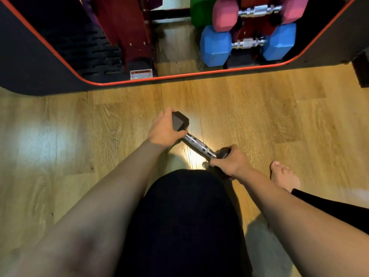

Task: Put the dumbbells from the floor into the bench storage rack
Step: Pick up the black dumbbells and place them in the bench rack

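A black hex dumbbell [197, 143] with a chrome handle lies at a slant low over the wooden floor in front of me. My left hand [163, 129] grips its far black head. My right hand [232, 162] is closed on the near head, which it mostly hides. The bench storage rack [255, 35] stands at the top right, under the black bench with red trim [179, 76]. A pink dumbbell [259, 11] rests on the rack above a blue dumbbell [247, 44]. A green weight [199, 11] shows behind them.
The bench's dark red leg [129, 33] with a warning sticker [141, 74] stands at the top middle-left. My black-clad knee [185, 216] fills the lower middle, and my bare foot [285, 176] rests on the wooden floor [60, 146] to the right.
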Available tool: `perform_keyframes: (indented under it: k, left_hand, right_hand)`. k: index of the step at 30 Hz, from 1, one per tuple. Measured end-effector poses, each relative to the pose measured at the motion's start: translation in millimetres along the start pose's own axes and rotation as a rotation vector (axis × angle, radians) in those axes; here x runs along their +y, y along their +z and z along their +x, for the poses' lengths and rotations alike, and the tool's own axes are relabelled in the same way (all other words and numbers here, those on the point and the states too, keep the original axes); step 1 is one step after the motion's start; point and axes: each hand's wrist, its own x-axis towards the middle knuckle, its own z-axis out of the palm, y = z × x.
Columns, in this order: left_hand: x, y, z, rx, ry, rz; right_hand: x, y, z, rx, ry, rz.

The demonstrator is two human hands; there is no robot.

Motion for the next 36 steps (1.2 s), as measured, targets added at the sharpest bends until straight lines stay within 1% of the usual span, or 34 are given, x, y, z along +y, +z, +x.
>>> perform_keyframes:
  k: [1,2,5,7,9,13,14,18,22,28,33,36]
  left_hand:
    - [-3,-3,-4,0.062,-0.057,-0.030]
    - [-5,-5,-8,0.116,-0.107,-0.049]
    - [-10,-4,-18,0.270,-0.235,-0.075]
    - [-16,-3,-19,0.381,-0.283,-0.114]
    - [-20,-4,-13,0.430,-0.327,-0.153]
    - [-27,-9,15,0.359,-0.415,-0.149]
    - [-28,-9,21,0.341,-0.434,-0.147]
    - [-35,-4,23,0.357,-0.392,-0.124]
    - [-33,-6,22,0.359,-0.414,-0.119]
    - [-30,-11,21,0.299,-0.418,-0.132]
    - [-27,-16,17,0.301,-0.374,-0.116]
    - [-30,-21,12,0.236,-0.340,-0.101]
  right_hand:
    - [-8,-2,8,0.062,-0.047,-0.040]
    - [-15,-8,18,0.114,-0.126,-0.136]
    - [-41,-17,51,0.270,-0.336,-0.295]
    - [-54,-16,68,0.300,-0.431,-0.318]
    - [-65,-13,78,0.310,-0.459,-0.287]
    - [-65,-4,83,0.371,-0.473,-0.137]
    - [-64,-4,85,0.362,-0.465,-0.100]
    - [-67,-3,90,0.304,-0.396,0.009]
    - [-72,-3,92,0.308,-0.355,-0.017]
    - [-76,-6,92,0.295,-0.311,0.076]
    - [-77,-5,93,0.299,-0.281,0.087]
    - [-77,-5,97,0.296,-0.263,0.120]
